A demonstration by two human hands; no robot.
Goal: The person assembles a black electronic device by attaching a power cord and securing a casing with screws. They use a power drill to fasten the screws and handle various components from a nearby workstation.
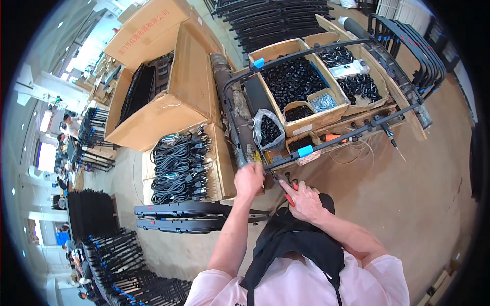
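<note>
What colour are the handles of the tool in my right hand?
The tool handles in your right hand are red, best seen in the head view.

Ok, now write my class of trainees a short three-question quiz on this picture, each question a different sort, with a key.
1. Which hand holds the red-handled tool?
2. True or false: the coiled cables lie to the left of the left hand.
3. What colour is the band on the near side of the black frame? A) red B) blue C) white

Key: 1. The right hand. 2. True. 3. B.
</note>
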